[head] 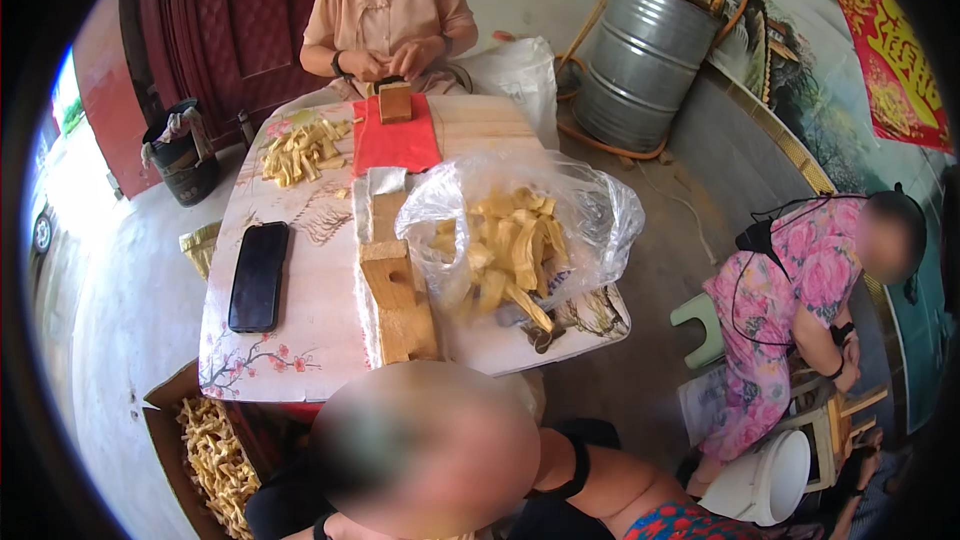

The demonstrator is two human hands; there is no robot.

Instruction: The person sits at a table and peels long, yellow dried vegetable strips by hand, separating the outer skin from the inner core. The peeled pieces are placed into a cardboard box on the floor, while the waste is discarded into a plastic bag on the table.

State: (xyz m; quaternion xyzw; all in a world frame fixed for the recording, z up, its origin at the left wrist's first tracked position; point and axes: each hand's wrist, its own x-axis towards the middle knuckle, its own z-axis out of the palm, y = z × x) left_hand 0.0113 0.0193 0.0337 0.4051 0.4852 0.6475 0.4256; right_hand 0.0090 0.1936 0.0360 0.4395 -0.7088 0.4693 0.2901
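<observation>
A large blur covers most of both hands at the table's near edge. My left hand (346,526), just past a black wristband, shows only a little skin at the bottom. My right hand (553,459) reaches in from the lower right, also with a black band; its fingers are hidden. What either hand holds cannot be seen. Beyond them, a wooden block stand (409,330) with an upright holed block (388,277) rests on a white cloth strip (365,262). Right of it, an opened clear plastic bag (600,202) holds yellowish dried strips (517,240).
A black smartphone (259,277) and a pile of strips (304,150) lie on the table (322,307). A cardboard box (169,450) of short yellowish pieces stands lower left. Opposite, a person (390,15) works behind a small wooden block (395,103). Another person (795,262) bends near a white bucket (757,480).
</observation>
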